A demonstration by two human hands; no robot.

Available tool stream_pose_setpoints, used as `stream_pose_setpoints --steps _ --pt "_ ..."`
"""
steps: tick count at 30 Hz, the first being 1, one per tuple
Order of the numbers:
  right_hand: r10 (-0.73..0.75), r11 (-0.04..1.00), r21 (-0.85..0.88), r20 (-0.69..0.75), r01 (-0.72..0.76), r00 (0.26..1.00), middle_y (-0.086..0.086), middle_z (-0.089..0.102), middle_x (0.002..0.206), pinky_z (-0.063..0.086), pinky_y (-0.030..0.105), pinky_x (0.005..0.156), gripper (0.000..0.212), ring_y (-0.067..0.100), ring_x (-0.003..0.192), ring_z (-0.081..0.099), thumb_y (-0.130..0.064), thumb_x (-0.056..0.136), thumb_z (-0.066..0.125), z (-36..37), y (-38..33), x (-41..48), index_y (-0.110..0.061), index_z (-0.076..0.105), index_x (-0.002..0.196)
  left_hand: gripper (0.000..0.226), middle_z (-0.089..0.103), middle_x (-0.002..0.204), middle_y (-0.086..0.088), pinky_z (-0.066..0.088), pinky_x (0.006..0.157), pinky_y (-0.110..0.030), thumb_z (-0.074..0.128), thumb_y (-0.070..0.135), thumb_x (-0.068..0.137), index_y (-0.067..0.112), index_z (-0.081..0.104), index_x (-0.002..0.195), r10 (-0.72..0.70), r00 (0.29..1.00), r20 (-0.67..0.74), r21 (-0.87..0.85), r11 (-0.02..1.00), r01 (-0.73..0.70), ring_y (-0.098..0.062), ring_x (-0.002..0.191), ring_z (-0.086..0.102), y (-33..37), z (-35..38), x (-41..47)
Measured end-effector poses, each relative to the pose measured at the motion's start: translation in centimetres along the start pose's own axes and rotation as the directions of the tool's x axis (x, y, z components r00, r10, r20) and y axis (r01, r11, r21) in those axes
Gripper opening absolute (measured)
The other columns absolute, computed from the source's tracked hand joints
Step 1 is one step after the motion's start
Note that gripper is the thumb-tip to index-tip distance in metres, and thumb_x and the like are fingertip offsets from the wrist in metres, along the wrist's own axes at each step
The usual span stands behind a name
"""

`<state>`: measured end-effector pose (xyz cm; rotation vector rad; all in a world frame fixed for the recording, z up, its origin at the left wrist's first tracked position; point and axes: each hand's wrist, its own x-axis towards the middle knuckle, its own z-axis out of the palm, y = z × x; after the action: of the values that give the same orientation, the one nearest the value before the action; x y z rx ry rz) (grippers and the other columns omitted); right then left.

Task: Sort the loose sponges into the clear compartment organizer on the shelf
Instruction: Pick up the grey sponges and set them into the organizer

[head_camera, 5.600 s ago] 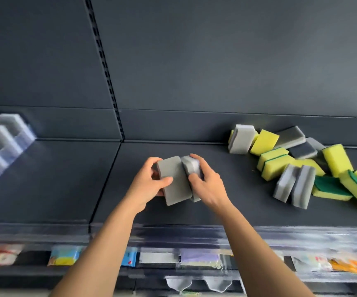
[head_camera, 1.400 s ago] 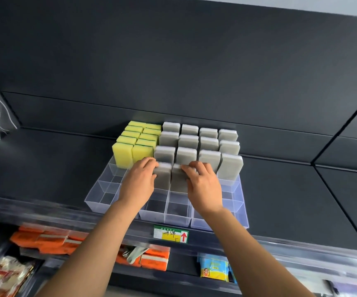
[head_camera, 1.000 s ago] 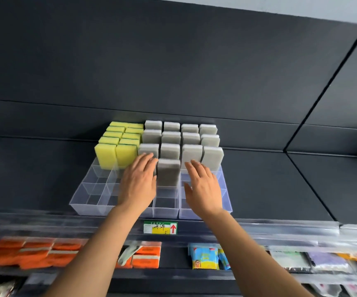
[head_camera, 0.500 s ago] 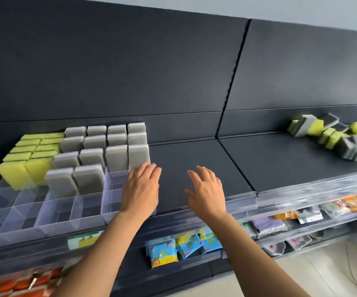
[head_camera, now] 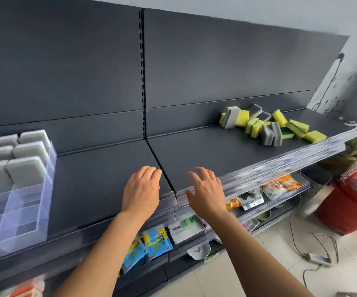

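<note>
The clear compartment organizer [head_camera: 26, 213] sits on the dark shelf at the far left, with grey sponges [head_camera: 24, 170] standing upright in its back compartments and bare compartments at the front. A loose pile of yellow, yellow-green and grey sponges [head_camera: 267, 127] lies on the shelf at the far right. My left hand [head_camera: 141, 189] and my right hand [head_camera: 205, 191] hover empty over the shelf's front edge between the two, fingers relaxed and slightly spread.
A clear plastic price rail [head_camera: 259, 170] runs along the shelf front. Packaged goods [head_camera: 152, 245] hang on the lower shelf. A red bin [head_camera: 351, 202] and cables [head_camera: 314, 251] lie on the floor at the right.
Both hands let go of the grey sponges in the organizer and drew away to the right. The view swung right, so the organizer is now at the left edge and the loose pile is nearer.
</note>
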<state>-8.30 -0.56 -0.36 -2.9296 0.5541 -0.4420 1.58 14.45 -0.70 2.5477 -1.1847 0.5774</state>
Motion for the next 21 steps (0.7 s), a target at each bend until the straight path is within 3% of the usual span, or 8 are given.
stream_pose_setpoints --steps 21 --pt "0.273 0.955 -0.113 -0.012 -0.273 0.962 0.005 0.033 0.144 0.026 0.035 0.105 0.052 0.024 0.134 0.026 -0.033 0.088 0.058 -2.1 22.5 9.6 -0.023 0.04 0.135 0.05 0.068 0.097 -0.005 0.054 0.071 -0.034 0.086 0.011 0.056 0.008 0.066 0.102 0.213 0.977 0.028 -0.173 0.963 -0.205 -0.024 0.094 0.064 14.1 11.8 20.6"
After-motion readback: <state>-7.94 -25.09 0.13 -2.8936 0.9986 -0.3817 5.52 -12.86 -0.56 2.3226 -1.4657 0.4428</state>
